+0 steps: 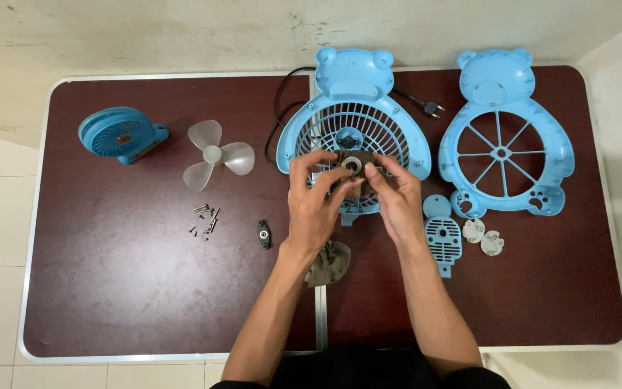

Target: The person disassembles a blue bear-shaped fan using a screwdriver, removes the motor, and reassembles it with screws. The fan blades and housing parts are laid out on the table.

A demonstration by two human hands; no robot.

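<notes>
Both my hands sit at frame centre, over the lower part of the rear grille [352, 130]. Left hand [314, 205] and right hand [397, 202] each pinch the motor [352, 167] by its sides, fingers curled round it, thumbs near its front.

Motor: small brown block with a round metal bearing face. It points up at the camera, so its shaft axis runs roughly toward the lens; I can't tell the exact tilt. It's held just above the grille, and whether they touch isn't clear.

Progress, judging by the layout: the fan is well stripped down.
- front cover [504, 144] off, lying at upper right
- blade [214, 153] off, left of centre
- screws [206, 220] out, in a loose pile below the blade
- black bracket [263, 233] beside them
- small vent plate [443, 241] and two grey knobs [484, 238] lower right
- cloth [331, 263] under my left wrist

Left: the motor appears loose from the grille, with the cord [282, 108] looping behind it to the plug [430, 108]. A small round blue fan [120, 134] sits whole at upper left on the table [109, 302].
</notes>
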